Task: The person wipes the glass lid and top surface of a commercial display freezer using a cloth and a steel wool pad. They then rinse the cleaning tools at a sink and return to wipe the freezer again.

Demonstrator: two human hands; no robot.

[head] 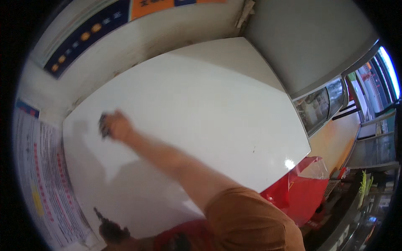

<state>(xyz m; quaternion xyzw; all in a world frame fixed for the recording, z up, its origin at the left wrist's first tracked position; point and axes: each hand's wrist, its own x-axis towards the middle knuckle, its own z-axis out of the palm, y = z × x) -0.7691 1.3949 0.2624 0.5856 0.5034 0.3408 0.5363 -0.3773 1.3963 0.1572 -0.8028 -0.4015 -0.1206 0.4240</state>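
My right hand (121,127) is blurred, reaching across a white tabletop (207,106) towards its left end. Its fingers close around a small dark wad (104,125), perhaps a cloth or scrubber, at the table surface. The bare forearm comes from a brown sleeve (251,216) at the lower right. At the bottom left, bare skin (124,244), seemingly my left hand or wrist, shows behind a dark, ragged clump (113,231) with a thin tip. Shadow and blur hide its fingers and whether it grips the clump.
A stained wall (150,40) with posters (91,34) borders the table's far side, and a printed sheet (47,175) hangs at left. A grey panel (307,40) rises at the far right. Red plastic (301,188) hangs by the near right corner. Small dark specks (253,150) mark the tabletop.
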